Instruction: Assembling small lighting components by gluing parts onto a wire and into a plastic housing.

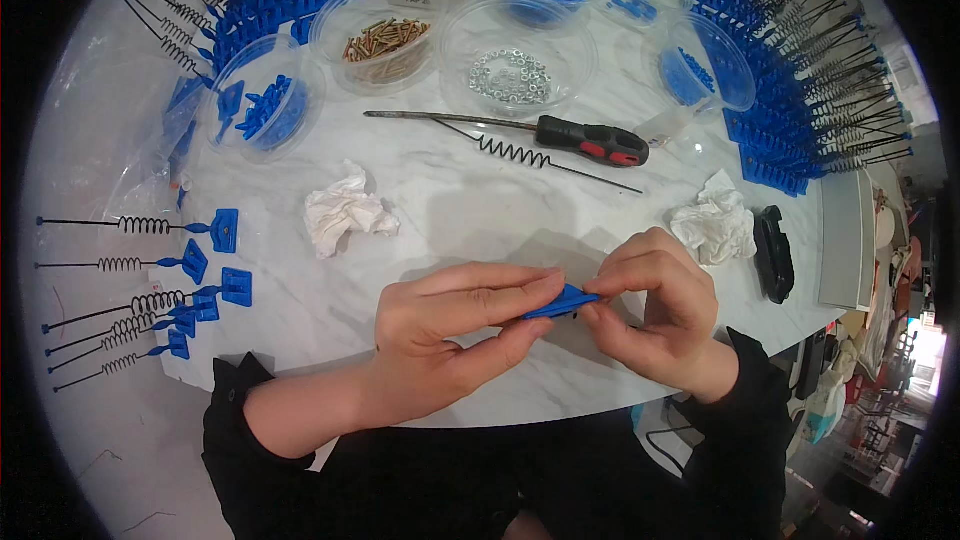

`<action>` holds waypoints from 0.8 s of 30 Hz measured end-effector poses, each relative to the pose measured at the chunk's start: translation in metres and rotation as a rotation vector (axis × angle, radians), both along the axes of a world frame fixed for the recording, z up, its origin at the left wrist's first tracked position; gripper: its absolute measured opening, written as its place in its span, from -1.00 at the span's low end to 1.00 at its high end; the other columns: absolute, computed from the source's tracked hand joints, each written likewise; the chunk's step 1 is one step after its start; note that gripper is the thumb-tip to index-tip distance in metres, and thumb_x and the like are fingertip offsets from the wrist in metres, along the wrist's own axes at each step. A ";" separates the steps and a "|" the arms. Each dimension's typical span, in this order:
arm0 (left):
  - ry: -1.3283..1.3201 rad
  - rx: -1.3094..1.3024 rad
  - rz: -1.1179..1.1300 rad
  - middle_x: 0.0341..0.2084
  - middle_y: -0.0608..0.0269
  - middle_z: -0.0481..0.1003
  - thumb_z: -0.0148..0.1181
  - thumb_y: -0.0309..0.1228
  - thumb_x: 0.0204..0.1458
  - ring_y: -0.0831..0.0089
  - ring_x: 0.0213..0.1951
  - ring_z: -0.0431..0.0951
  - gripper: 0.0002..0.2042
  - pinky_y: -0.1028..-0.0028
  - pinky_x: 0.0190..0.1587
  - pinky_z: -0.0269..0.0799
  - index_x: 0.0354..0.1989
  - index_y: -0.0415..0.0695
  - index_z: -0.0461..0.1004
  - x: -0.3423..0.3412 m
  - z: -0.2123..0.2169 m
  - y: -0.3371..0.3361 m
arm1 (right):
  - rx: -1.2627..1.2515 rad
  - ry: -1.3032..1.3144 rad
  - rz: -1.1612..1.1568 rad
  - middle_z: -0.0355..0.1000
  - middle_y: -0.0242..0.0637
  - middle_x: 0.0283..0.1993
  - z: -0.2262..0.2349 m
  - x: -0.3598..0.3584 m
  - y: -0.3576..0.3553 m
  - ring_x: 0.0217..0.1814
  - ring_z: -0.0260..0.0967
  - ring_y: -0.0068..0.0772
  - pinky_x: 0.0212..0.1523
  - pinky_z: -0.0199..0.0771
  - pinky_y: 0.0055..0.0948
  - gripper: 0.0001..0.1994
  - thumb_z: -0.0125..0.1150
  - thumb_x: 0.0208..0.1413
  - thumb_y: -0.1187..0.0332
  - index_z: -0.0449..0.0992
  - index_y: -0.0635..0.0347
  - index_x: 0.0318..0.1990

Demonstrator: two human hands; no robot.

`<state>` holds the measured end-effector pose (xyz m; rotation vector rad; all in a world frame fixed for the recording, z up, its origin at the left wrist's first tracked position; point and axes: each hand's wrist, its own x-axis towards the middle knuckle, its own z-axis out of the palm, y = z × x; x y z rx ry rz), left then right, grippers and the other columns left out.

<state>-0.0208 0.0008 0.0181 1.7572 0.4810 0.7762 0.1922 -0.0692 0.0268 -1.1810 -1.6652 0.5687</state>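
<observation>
Between my two hands, low over the front of the table, is a small blue plastic part (560,302), partly hidden by fingers. My left hand (450,325) pinches its left side between thumb and fingers. At its right tip, the thumb and forefinger of my right hand (655,310) are closed on the same part. Farther back lies a screwdriver (590,140) with a black and red handle. A black spring with straight wire ends (515,151) rests just in front of its shaft.
Crumpled tissues (345,212) (715,220) lie left and right, with a black holder-like object (773,255) beside the right one. Behind are tubs of screws (388,45), nuts (510,77) and blue parts (268,110). Blue pieces with springs (225,231) line the left edge; more (780,90) crowd the back right.
</observation>
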 end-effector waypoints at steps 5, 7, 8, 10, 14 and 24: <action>0.001 0.116 0.016 -0.12 0.00 0.58 0.29 -0.67 -0.07 0.33 -0.16 0.64 -0.64 0.51 -0.15 0.58 -0.03 -0.23 0.58 -0.002 0.002 -0.001 | 0.075 -0.066 0.042 0.47 -0.22 -0.37 0.002 0.003 -0.002 -0.38 0.43 -0.36 -0.43 0.39 -0.51 -0.70 0.43 -0.26 0.64 0.54 0.30 -0.28; 0.001 0.117 0.015 -0.12 0.01 0.58 0.30 -0.67 -0.08 0.32 -0.16 0.64 -0.63 0.49 -0.16 0.59 -0.03 -0.23 0.59 -0.002 0.001 -0.002 | 0.077 -0.068 0.048 0.46 -0.21 -0.36 0.002 0.003 -0.002 -0.37 0.43 -0.35 -0.42 0.40 -0.51 -0.70 0.43 -0.26 0.64 0.54 0.31 -0.28; 0.001 0.117 0.014 -0.12 0.01 0.58 0.30 -0.67 -0.08 0.32 -0.16 0.64 -0.63 0.49 -0.16 0.59 -0.03 -0.23 0.59 -0.002 0.001 -0.002 | 0.078 -0.069 0.053 0.46 -0.20 -0.36 0.002 0.003 -0.002 -0.36 0.43 -0.34 -0.41 0.40 -0.51 -0.70 0.42 -0.27 0.63 0.54 0.31 -0.27; 0.013 0.111 0.018 -0.12 0.02 0.58 0.29 -0.68 -0.09 0.34 -0.16 0.64 -0.63 0.50 -0.17 0.59 -0.03 -0.22 0.59 -0.001 0.002 -0.001 | 0.063 -0.072 0.056 0.46 -0.19 -0.34 0.003 0.004 0.000 -0.34 0.43 -0.33 -0.39 0.40 -0.51 -0.69 0.42 -0.26 0.63 0.54 0.31 -0.27; 0.026 0.096 0.050 -0.13 0.03 0.59 0.29 -0.67 -0.09 0.36 -0.18 0.64 -0.63 0.51 -0.19 0.59 -0.03 -0.21 0.59 -0.001 0.002 -0.003 | 0.051 -0.041 0.043 0.45 -0.15 -0.28 0.004 0.000 0.001 -0.30 0.43 -0.32 -0.37 0.41 -0.50 -0.68 0.42 -0.26 0.61 0.56 0.30 -0.25; 0.044 0.193 0.057 -0.15 0.08 0.60 0.33 -0.64 -0.13 0.39 -0.22 0.65 -0.61 0.52 -0.22 0.61 -0.04 -0.17 0.60 -0.002 0.001 -0.005 | 0.060 -0.104 0.075 0.42 -0.18 -0.29 0.000 0.000 -0.001 -0.31 0.43 -0.33 -0.40 0.41 -0.50 -0.69 0.41 -0.24 0.61 0.56 0.26 -0.23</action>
